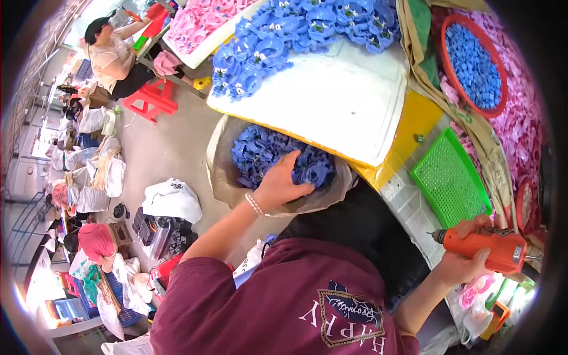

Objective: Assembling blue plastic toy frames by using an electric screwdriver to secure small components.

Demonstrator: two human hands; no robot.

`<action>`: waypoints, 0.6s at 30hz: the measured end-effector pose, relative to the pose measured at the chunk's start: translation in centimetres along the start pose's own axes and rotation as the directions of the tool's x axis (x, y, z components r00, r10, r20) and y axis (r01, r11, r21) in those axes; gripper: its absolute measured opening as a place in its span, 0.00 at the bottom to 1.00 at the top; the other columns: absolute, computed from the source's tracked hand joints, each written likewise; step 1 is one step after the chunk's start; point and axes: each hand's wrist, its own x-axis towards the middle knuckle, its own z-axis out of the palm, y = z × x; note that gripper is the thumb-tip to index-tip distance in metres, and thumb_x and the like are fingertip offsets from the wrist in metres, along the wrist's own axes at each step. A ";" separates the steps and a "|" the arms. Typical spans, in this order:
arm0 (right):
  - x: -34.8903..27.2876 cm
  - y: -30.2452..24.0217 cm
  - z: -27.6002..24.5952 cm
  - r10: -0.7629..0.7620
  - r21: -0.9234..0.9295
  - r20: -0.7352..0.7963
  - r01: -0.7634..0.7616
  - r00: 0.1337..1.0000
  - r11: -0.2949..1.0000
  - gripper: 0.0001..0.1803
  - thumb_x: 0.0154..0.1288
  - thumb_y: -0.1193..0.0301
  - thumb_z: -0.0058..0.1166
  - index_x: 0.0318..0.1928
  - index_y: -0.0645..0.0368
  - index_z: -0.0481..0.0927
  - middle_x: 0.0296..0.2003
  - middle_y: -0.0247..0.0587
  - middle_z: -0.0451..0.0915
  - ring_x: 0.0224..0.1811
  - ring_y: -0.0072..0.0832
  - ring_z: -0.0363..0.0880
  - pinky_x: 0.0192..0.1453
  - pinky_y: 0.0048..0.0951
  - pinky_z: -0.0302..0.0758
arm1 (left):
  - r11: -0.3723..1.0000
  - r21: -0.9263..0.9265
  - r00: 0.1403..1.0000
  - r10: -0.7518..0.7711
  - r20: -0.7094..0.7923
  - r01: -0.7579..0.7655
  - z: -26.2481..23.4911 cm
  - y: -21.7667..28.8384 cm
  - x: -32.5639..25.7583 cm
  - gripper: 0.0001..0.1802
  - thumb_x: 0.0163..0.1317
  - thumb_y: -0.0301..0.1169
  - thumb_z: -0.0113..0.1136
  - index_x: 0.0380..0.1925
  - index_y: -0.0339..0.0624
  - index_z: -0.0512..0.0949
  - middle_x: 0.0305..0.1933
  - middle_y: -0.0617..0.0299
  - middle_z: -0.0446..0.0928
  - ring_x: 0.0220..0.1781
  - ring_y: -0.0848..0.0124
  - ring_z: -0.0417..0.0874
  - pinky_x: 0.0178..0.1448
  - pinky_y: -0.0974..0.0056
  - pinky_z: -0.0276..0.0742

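My left hand (279, 184), with a beaded bracelet at its wrist, reaches over an open sack (218, 168) filled with blue plastic parts (254, 151). Its thumb and forefinger are spread wide beside a rounded blue part (315, 170) at the top of the pile; whether the fingertips touch it is hard to make out. Over at the right, my right hand (464, 260) is wrapped round an orange electric screwdriver (488, 248), its bit pointing left. Above the sack, more blue plastic parts (307, 29) are heaped on a white board (349, 97).
A green perforated basket (452, 177) lies right of the board. Beyond it sit a red round basket of small blue pieces (473, 65) and piled pink parts (512, 106). Another person (112, 56) works at far left by a red stool (151, 100). Bags and boxes line the left side.
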 end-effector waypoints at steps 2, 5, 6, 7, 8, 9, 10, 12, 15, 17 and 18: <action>0.0 0.3 -0.1 0.000 -0.004 0.030 0.000 1.000 1.000 0.32 0.54 0.51 0.57 0.52 0.59 0.64 0.45 0.44 0.68 0.25 0.26 0.67 0.27 0.26 0.65 | 0.997 -0.044 0.998 -0.059 0.034 0.060 -1.6 1.3 0.1 0.37 0.44 0.42 0.68 0.53 0.34 0.69 0.52 0.47 0.73 0.45 0.57 0.79 0.47 0.60 0.76; -0.2 0.7 -0.3 0.008 0.034 0.096 -0.012 0.995 0.999 0.29 0.54 0.53 0.58 0.50 0.57 0.66 0.52 0.43 0.62 0.29 0.27 0.69 0.26 0.26 0.66 | 0.963 -0.270 0.986 -0.065 -0.155 0.021 -2.4 0.4 1.2 0.22 0.47 0.34 0.68 0.40 0.33 0.76 0.40 0.52 0.79 0.33 0.66 0.82 0.34 0.66 0.78; -0.1 0.6 -0.1 0.003 0.007 0.056 -0.004 0.998 1.000 0.29 0.54 0.53 0.58 0.50 0.57 0.67 0.53 0.42 0.61 0.28 0.28 0.69 0.26 0.25 0.66 | 0.949 -0.315 0.968 -0.057 -0.246 -0.024 -2.9 0.6 1.9 0.14 0.49 0.29 0.66 0.34 0.32 0.78 0.29 0.56 0.80 0.25 0.72 0.80 0.30 0.69 0.75; 0.0 0.6 0.3 -0.002 -0.020 0.015 0.003 1.000 1.000 0.29 0.54 0.53 0.59 0.50 0.56 0.67 0.54 0.41 0.59 0.26 0.28 0.68 0.25 0.25 0.65 | 0.953 -0.294 0.955 -0.017 -0.296 -0.074 -3.7 0.9 2.7 0.11 0.50 0.27 0.65 0.32 0.32 0.78 0.26 0.58 0.79 0.24 0.76 0.78 0.29 0.71 0.73; 0.1 0.7 0.9 -0.052 0.010 -0.069 0.053 0.996 0.999 0.32 0.54 0.53 0.59 0.53 0.58 0.65 0.54 0.41 0.60 0.31 0.28 0.70 0.25 0.25 0.67 | 0.954 -0.271 0.939 0.024 -0.344 -0.124 -4.6 1.2 3.6 0.08 0.51 0.26 0.64 0.30 0.32 0.78 0.22 0.60 0.78 0.23 0.79 0.77 0.28 0.73 0.72; 0.2 0.8 0.7 -0.056 0.025 -0.059 0.057 0.997 0.998 0.32 0.54 0.53 0.59 0.53 0.58 0.65 0.54 0.41 0.60 0.31 0.28 0.70 0.25 0.25 0.67 | 0.964 -0.201 0.894 0.068 -0.442 -0.173 -5.6 1.4 4.1 0.05 0.53 0.24 0.62 0.27 0.33 0.78 0.18 0.65 0.76 0.23 0.84 0.73 0.27 0.74 0.69; 0.3 0.9 -0.3 -0.023 0.018 0.004 0.023 1.000 1.000 0.33 0.54 0.53 0.59 0.54 0.59 0.64 0.52 0.42 0.63 0.33 0.28 0.70 0.26 0.24 0.67 | 0.959 -0.219 0.877 0.056 -0.477 -0.180 -6.7 1.6 4.6 0.04 0.53 0.24 0.61 0.27 0.34 0.78 0.18 0.65 0.76 0.22 0.84 0.73 0.26 0.74 0.69; 0.4 1.1 -1.3 0.011 0.018 0.093 -0.012 0.996 1.000 0.37 0.55 0.55 0.59 0.58 0.64 0.59 0.43 0.47 0.69 0.33 0.27 0.71 0.28 0.22 0.68 | 0.957 -0.197 0.834 0.072 -0.548 -0.212 -8.8 1.4 6.4 0.03 0.53 0.23 0.61 0.28 0.36 0.79 0.18 0.66 0.74 0.21 0.85 0.72 0.25 0.75 0.67; 0.4 1.2 1.1 -0.047 -0.025 -0.055 0.046 0.997 0.999 0.38 0.56 0.55 0.57 0.58 0.66 0.58 0.39 0.48 0.71 0.24 0.26 0.69 0.28 0.21 0.66 | 0.968 0.049 0.748 0.221 -0.626 -0.246 -13.0 1.0 9.4 0.04 0.52 0.26 0.60 0.27 0.37 0.79 0.17 0.62 0.74 0.18 0.78 0.73 0.25 0.70 0.68; 0.5 1.2 0.7 -0.021 -0.028 0.016 0.021 1.000 0.999 0.37 0.57 0.56 0.57 0.59 0.66 0.58 0.39 0.47 0.71 0.25 0.26 0.70 0.29 0.21 0.67 | 0.970 0.123 0.725 0.240 -0.645 -0.212 -15.4 1.8 11.6 0.06 0.51 0.28 0.59 0.28 0.38 0.79 0.18 0.57 0.76 0.20 0.70 0.76 0.27 0.67 0.71; 0.6 1.2 0.6 0.006 -0.040 0.080 -0.003 0.997 0.999 0.37 0.57 0.56 0.56 0.59 0.66 0.58 0.39 0.47 0.71 0.26 0.26 0.70 0.29 0.22 0.67 | 0.948 0.233 0.719 0.316 -0.619 -0.217 -16.2 3.0 12.8 0.09 0.51 0.31 0.60 0.30 0.37 0.79 0.22 0.55 0.78 0.24 0.64 0.79 0.31 0.63 0.73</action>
